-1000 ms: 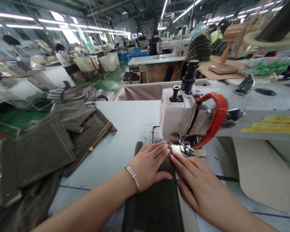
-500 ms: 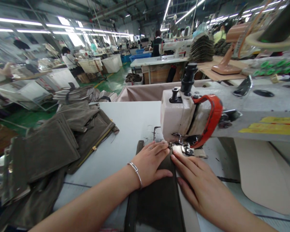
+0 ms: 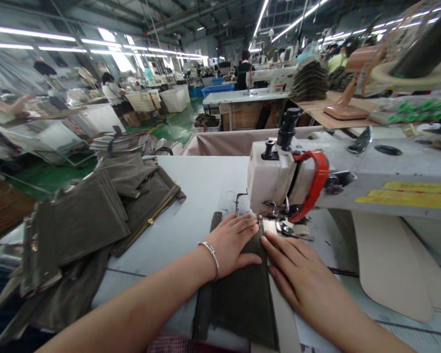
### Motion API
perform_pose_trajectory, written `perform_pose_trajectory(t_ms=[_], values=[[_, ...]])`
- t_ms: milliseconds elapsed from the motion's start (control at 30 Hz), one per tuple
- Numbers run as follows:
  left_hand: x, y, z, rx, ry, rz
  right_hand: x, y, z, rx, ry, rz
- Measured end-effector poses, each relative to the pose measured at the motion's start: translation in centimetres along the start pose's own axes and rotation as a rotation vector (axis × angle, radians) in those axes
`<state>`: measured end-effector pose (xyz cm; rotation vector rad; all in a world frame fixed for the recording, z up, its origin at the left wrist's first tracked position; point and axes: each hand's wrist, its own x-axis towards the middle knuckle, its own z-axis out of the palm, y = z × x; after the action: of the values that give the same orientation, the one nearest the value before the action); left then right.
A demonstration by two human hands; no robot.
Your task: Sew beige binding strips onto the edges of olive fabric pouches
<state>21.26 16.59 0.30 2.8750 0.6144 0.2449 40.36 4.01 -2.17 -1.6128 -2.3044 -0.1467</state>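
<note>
White worktable [image 3: 202, 186] on a factory sewing floor, with long rows of strip lights overhead.

Grip: left hand [image 3: 230, 242] lies flat, palm down, fingers stretched out and together, pressing on the top of a dark olive fabric panel [image 3: 242, 299]. Nothing is pinched or enclosed. Right hand [image 3: 297, 274] is likewise flat and spread, set along the panel's right edge, its index fingertip just beside the presser foot [image 3: 279, 226]. Neither hand closes on anything; both hold by downward pressure only.

Position: the panel lies flat on the table, its long axis running from the person toward the machine, its far end at the presser foot under the sewing machine head [image 3: 270, 184]. Whether the needle is down cannot be told.

Handling (judgement): the panel looks like heavy woven cloth, light in weight, limp but with some body, with a darker strip along its left side. It should slide easily on the smooth tabletop and would buckle if pushed from one end. Flat palms on either side of the seam line, close to the foot, look like the sound hold. Fingertips near the foot are the exposed point.

Surroundings: an orange guard [image 3: 314, 189] curves round the head. A pile of olive pieces [image 3: 95, 215], one with a zip, lies well apart on the left. Other workers and another machine [image 3: 275, 78] are in the background.
</note>
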Motion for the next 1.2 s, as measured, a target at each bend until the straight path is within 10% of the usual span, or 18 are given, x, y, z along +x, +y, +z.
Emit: perform_pose_trajectory(t_ms=[200,400,1200], values=[[-5.3,4.6,-0.8,-0.035,-0.036,0.203,-3.7,-2.2,-1.8,0.079,0.057,-0.11],[-8.6,7.9,0.8,-0.04,0.252,0.265,-6.3,-3.3,-1.9,0.163,0.068,-0.136],[-5.8,4.9,1.3,-0.008,0.117,0.27,-4.0,-2.1,-2.3,-0.028,0.082,-0.269]])
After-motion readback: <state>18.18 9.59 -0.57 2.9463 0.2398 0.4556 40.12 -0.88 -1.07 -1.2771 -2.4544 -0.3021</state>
